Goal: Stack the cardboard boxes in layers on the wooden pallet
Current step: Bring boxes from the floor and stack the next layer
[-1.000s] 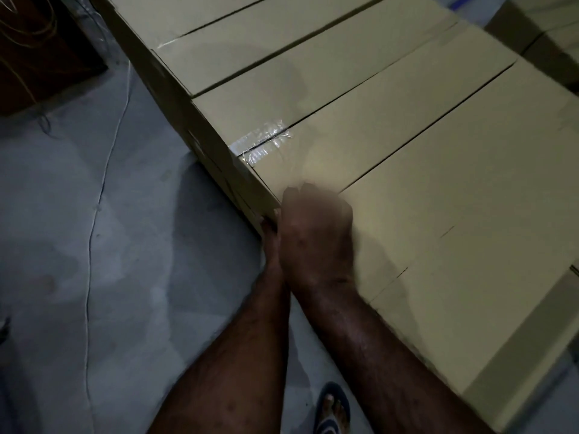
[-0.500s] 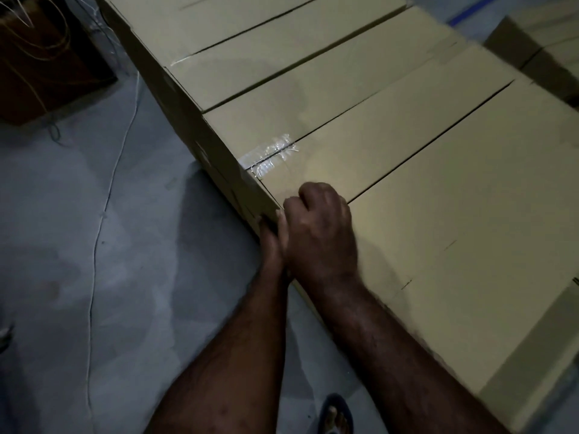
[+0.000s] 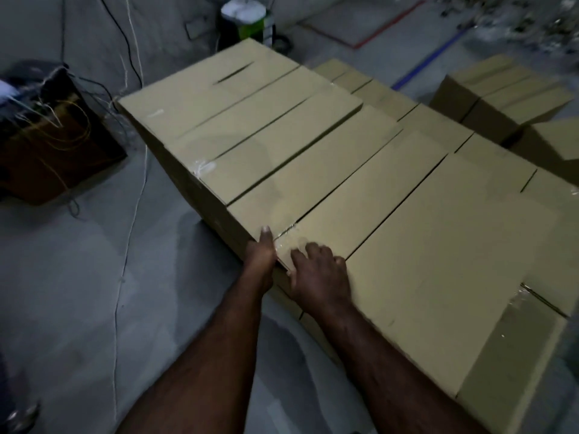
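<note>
Cardboard boxes [image 3: 313, 170] in rows, left grip [image 3: 260, 258] at edge, closure unclear, right grip [image 3: 319, 277] spread on top

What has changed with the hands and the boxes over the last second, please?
The right hand has loosened from a tight fist at the near edge of the box, and its bent fingers now rest on top beside the clear tape. The left hand has come up the side, its thumb now over the top edge. The other boxes stayed in place, both hands at the same corner.
</note>
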### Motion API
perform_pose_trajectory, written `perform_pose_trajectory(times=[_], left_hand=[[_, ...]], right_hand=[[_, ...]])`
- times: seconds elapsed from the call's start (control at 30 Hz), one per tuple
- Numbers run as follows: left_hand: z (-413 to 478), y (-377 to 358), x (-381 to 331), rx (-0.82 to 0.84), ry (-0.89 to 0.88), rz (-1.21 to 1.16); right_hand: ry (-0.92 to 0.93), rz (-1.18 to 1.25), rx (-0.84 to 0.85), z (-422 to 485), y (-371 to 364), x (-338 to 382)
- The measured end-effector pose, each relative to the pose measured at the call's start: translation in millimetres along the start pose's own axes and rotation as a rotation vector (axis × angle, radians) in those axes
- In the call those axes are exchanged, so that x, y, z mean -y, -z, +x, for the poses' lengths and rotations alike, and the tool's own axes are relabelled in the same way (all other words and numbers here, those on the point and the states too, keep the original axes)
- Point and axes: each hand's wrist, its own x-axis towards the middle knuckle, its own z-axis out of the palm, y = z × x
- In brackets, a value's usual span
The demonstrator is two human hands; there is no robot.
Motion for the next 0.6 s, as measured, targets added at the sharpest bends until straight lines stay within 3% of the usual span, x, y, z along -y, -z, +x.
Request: perform_pose_trajectory(times=[0.1,0.27,0.4,0.6], left_hand=[[2,10,-8,-0.013,-0.097,0.188],[-33,7,-77,-0.304,-0.335,0.85],[-36,-20,-127,-0.099,-0.566,1.067],[-4,-100,-207,0.179,-0.815,1.185]], right_hand=[[-0.037,0.045,0.105,5,14,2],[-0.144,0.174,0.191,34,46,-6],[-0.224,0.271,0.176,70,73,-31],[-0.369,0.246,0.09,132,115,-89]])
